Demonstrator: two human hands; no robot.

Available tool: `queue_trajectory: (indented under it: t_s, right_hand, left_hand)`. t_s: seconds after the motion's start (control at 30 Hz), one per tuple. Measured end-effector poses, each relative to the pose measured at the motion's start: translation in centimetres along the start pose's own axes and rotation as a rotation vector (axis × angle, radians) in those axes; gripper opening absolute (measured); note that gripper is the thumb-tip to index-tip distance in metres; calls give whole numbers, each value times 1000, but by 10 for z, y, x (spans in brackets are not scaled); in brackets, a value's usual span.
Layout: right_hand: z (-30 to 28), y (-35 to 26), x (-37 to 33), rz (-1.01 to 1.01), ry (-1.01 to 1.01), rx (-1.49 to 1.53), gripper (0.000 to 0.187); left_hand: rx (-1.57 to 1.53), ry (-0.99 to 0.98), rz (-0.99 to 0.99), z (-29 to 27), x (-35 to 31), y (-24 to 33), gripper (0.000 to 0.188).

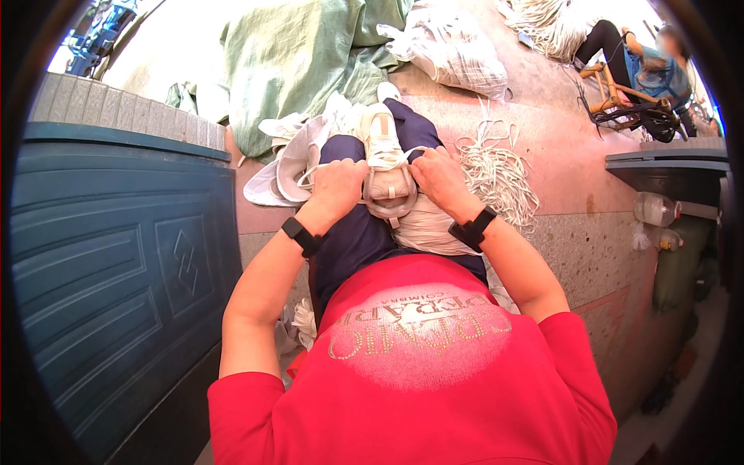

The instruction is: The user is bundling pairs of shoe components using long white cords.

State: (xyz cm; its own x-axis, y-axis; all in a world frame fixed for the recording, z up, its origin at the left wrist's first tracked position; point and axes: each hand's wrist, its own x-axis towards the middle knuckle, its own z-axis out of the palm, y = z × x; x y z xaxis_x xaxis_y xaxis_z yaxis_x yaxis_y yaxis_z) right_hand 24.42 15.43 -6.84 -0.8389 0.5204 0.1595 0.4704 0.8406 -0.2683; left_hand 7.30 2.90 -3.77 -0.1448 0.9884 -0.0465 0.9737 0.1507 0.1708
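Observation:
A beige and white sneaker upper lies across my thighs, its heel opening toward me and its toe pointing away. A white shoelace runs across its eyelets. My left hand is closed at the upper's left side, with a bit of lace showing beyond the fingers. On the other side my right hand pinches the lace where it comes off the upper. Both fingertips are partly hidden. Beneath my right forearm, a bundle of pale laces rests on my lap.
More pale shoe uppers are stacked beside my left knee. A loose heap of laces lies right of my legs. Farther off are a green tarp and a stuffed white bag. A blue door stands left; a person sits far right.

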Motion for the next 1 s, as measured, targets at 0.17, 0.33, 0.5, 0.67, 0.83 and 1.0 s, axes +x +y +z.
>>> queue_trajectory:
  t_s: [0.17, 0.33, 0.5, 0.67, 0.83, 1.0]
  right_hand:
    - [1, 1, 2, -2, -44, 16, 16]
    - [-16, -11, -5, -6, 16, -17, 20]
    - [-5, -2, -3, 29, -73, 115, 22]
    - [-2, 11, -2, 60, -63, 433, 15]
    - [-5, 6, -1, 84, -18, 617, 5]
    - [2, 10, -2, -201, 46, 368, 4]
  left_hand:
    - [-310, -56, -191, 15, 5, -4, 15]
    - [-47, 196, -199, 1, -6, 21, 21]
    - [-301, 275, -310, 34, -13, 7, 14]
    - [-178, 342, -198, 9, -8, 20, 16]
    - [-164, 332, -27, 17, 18, 38, 17]
    - [-55, 380, 23, 10, 31, 32, 8]
